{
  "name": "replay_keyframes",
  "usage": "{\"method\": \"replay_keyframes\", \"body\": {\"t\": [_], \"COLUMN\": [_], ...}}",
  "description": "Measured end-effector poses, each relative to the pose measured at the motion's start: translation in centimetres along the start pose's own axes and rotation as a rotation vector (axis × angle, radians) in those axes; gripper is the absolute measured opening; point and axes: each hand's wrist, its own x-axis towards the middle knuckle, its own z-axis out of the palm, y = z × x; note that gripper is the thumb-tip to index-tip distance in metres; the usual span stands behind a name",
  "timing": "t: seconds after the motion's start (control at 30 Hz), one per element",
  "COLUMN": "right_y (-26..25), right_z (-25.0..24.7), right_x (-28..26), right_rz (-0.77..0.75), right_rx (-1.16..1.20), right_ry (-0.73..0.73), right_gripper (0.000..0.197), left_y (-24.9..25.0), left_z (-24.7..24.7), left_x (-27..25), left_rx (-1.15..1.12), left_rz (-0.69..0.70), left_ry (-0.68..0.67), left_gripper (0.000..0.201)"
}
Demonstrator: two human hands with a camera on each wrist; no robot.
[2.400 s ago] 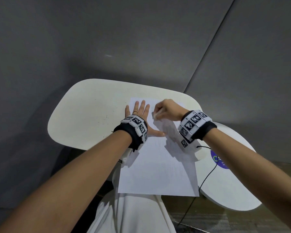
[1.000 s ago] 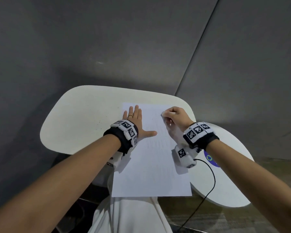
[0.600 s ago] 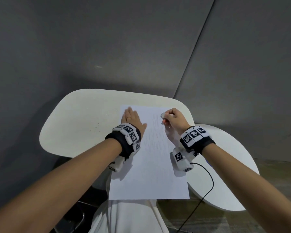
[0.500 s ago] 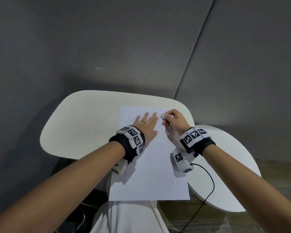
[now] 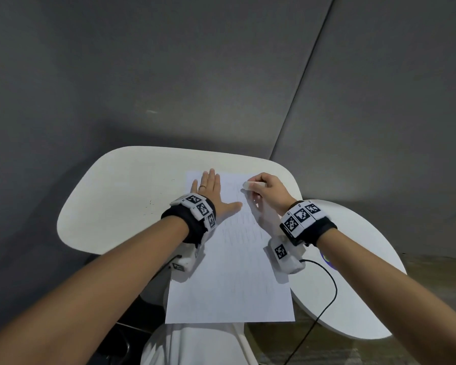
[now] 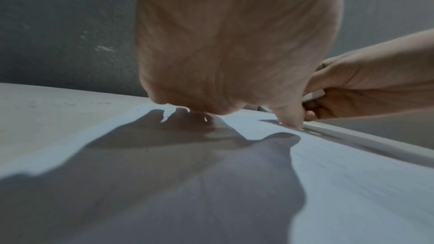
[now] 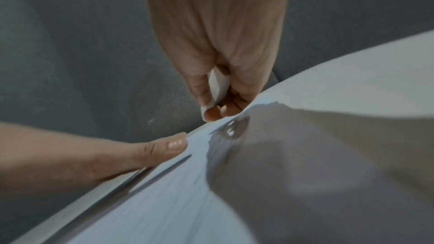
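Observation:
A white sheet of paper (image 5: pixel 234 272) with faint pencil lines lies on the white table (image 5: pixel 116 206) and overhangs its near edge. My left hand (image 5: pixel 211 192) lies flat on the sheet's upper left part, fingers straight, thumb spread to the right. My right hand (image 5: pixel 263 189) pinches a small white eraser (image 5: pixel 253 185) just above the sheet's upper right part. In the right wrist view the eraser (image 7: pixel 218 88) sits between thumb and fingers, and the left thumb (image 7: pixel 164 147) rests on the paper (image 7: pixel 164 211). In the left wrist view the palm hides the left fingers; the eraser (image 6: pixel 313 96) shows at right.
A second round white table (image 5: pixel 358 272) stands lower at the right, with a blue sticker (image 5: pixel 328 262) on it. A black cable (image 5: pixel 324 299) runs from the right wrist unit down over it. Grey walls enclose the far side. My white-clothed lap (image 5: pixel 195 343) lies below the sheet.
My left hand slid back to the left on the sheet and its thumb spread out again. My right hand with the eraser stayed near the sheet's upper right.

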Motion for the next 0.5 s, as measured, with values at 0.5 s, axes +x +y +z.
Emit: {"method": "replay_keyframes", "body": {"t": [0.5], "right_y": [-3.4], "right_z": [2.9], "right_x": [4.3], "right_rz": [-0.200], "right_rx": [-0.688], "right_ry": [-0.139], "right_gripper": [0.010], "left_y": [0.2], "left_z": [1.9], "left_x": [0.5], "left_rx": [0.043], "left_rz": [-0.053], "left_ry": [0.066], "left_gripper": [0.117]}}
